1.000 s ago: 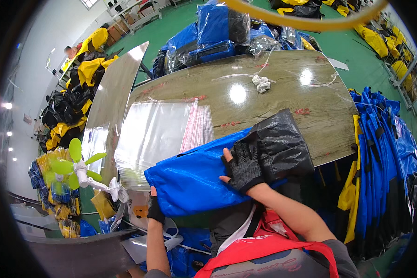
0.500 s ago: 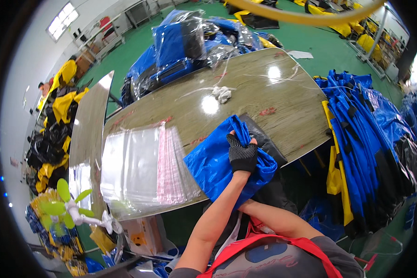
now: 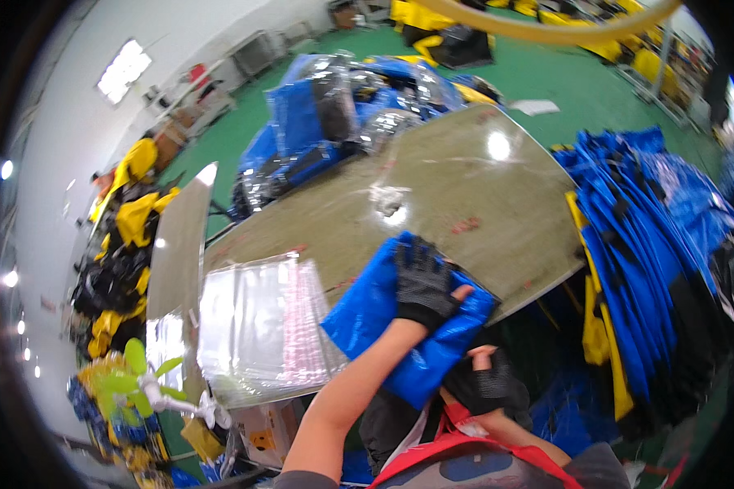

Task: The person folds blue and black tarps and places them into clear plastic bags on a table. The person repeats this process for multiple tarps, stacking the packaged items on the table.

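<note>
A blue tarpaulin piece (image 3: pixel 367 314), folded into a flat bundle, lies over the near edge of the table. My left hand (image 3: pixel 422 281), in a black fingerless glove with pale dots, rests on top of it, fingers stretched out and thumb apart. Below the bundle's right side is my right hand (image 3: pixel 488 381), gloved the same way, close to my body. Its fingers are partly lost against dark material, so whether it grips anything does not show. Left of the bundle lies a stack of clear plastic bags (image 3: pixel 249 322) with pink-marked edges.
The brown table (image 3: pixel 318 220) carries a crumpled white scrap (image 3: pixel 387 200). Wrapped blue-and-black bundles (image 3: pixel 310 106) are heaped behind it. Blue tarpaulin pieces (image 3: pixel 644 244) hang in a thick row at right. A small green-bladed fan (image 3: pixel 147 383) stands at lower left.
My left hand has gone from clutching the bunched tarpaulin to lying flat on it. The bundle looks flatter. My right hand, hidden under it before, now shows at its lower right.
</note>
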The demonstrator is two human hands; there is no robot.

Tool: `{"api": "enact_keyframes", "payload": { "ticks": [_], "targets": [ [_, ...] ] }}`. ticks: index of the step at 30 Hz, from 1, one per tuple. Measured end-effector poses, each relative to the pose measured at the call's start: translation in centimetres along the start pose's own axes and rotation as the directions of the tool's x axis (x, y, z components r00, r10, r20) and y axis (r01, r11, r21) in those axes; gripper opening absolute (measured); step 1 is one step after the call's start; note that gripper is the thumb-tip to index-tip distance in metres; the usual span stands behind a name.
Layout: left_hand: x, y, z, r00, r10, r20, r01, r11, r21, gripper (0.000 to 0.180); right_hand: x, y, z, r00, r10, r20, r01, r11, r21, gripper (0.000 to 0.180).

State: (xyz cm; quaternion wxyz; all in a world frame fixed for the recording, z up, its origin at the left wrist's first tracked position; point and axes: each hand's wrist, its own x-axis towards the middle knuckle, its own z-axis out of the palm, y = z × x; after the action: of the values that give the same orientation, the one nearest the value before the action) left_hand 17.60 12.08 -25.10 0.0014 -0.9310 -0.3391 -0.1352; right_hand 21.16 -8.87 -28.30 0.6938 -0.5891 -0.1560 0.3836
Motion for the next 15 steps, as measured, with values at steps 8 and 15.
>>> {"api": "enact_keyframes", "payload": {
  "ticks": [8,15],
  "targets": [
    [3.8,-4.2,-4.7,0.766,0.452,0.457,-0.473,0.878,-0.074,0.066,12.8,-4.2,1.3,0.651,-0.164,0.742,0.744,-0.058,-0.666,0.076],
    [-2.3,-6.7,2.2,0.925,0.229,0.302,-0.096,0.912,-0.399,0.062,13.2,-1.3,-5.3,0.102,-0.389,0.916,0.994,0.003,-0.109,0.06]
  ]
}}
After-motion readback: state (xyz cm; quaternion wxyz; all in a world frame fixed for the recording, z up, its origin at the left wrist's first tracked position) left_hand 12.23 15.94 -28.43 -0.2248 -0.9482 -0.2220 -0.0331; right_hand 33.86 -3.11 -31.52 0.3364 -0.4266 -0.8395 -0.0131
